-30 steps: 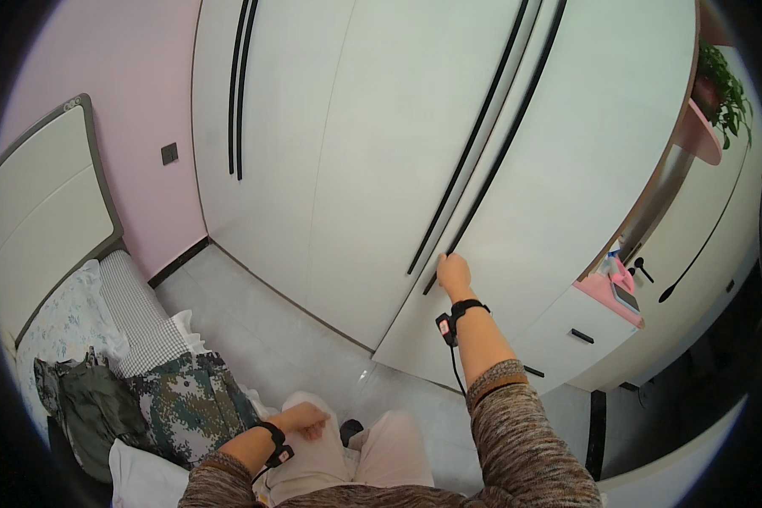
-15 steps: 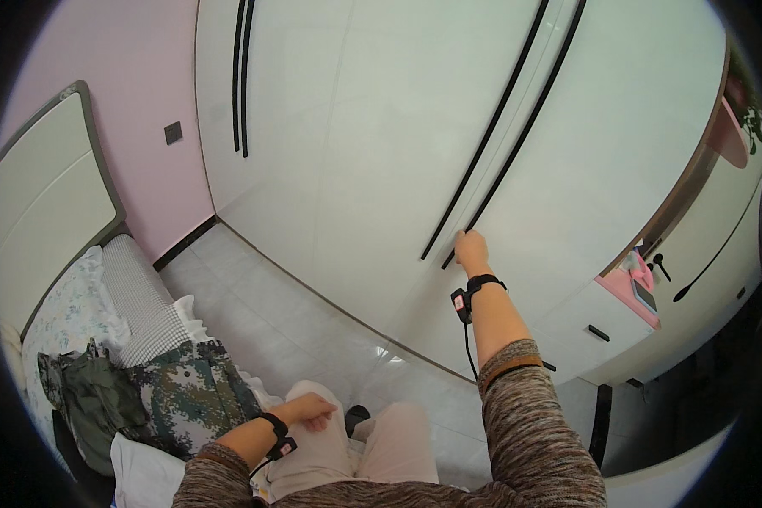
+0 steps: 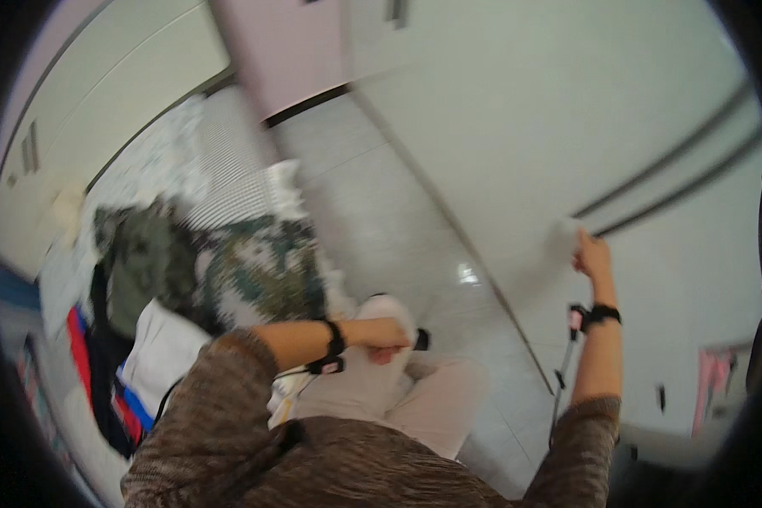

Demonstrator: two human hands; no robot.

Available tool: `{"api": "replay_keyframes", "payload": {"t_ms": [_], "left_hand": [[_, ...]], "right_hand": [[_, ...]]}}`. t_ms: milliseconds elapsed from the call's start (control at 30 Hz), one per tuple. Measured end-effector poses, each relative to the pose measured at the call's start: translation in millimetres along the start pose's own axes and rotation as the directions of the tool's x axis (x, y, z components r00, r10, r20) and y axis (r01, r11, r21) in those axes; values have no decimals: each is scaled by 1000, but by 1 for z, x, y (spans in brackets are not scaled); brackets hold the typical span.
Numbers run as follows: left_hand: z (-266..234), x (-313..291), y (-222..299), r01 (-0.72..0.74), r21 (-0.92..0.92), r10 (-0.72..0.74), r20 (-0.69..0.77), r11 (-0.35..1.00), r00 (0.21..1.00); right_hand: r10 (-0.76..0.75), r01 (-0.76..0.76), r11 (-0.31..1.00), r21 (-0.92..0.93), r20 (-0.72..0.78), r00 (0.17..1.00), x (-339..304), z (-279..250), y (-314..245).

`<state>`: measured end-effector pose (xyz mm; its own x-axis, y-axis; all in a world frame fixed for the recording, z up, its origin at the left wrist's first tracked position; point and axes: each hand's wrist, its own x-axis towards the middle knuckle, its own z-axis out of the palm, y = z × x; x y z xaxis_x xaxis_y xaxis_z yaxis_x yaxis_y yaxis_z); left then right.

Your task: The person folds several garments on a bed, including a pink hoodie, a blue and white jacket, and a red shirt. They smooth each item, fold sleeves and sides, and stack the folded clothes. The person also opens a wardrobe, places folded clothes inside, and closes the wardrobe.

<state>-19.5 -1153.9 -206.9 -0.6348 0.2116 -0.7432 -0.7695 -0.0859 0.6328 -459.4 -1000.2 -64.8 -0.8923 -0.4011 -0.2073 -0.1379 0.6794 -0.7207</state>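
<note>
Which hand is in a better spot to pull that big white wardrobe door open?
Probably the right hand: it is already up at the wardrobe door, by its dark handle strip. The left hand is low, near the person's lap.

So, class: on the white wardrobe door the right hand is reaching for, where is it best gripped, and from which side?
Grip the long dark handle groove on the white wardrobe door, coming front-on, fingers hooked into the recess. The panel is otherwise flat, offering no other hold. The right hand is already at the groove's lower end.
</note>
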Motion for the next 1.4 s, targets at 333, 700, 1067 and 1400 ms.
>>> {"api": "replay_keyframes", "payload": {"t_ms": [333, 700, 1067, 1400], "left_hand": [[-35, -19, 44, 208, -218, -194, 82, 954, 978], [-28, -4, 43, 110, -574, -205, -103, 812, 973], [-52, -203, 31, -582, -695, -416, -719, 423, 557], [283, -137, -26, -766, -624, -814, -359, -155, 457]], "right_hand": [[116, 491, 829, -268, 941, 318, -75, 158, 199], [247, 388, 830, -400, 888, 387, -105, 32, 102], [347, 291, 759, -583, 739, 577, -12, -44, -155], [186, 743, 577, -340, 940, 286, 26, 49, -264]]}}
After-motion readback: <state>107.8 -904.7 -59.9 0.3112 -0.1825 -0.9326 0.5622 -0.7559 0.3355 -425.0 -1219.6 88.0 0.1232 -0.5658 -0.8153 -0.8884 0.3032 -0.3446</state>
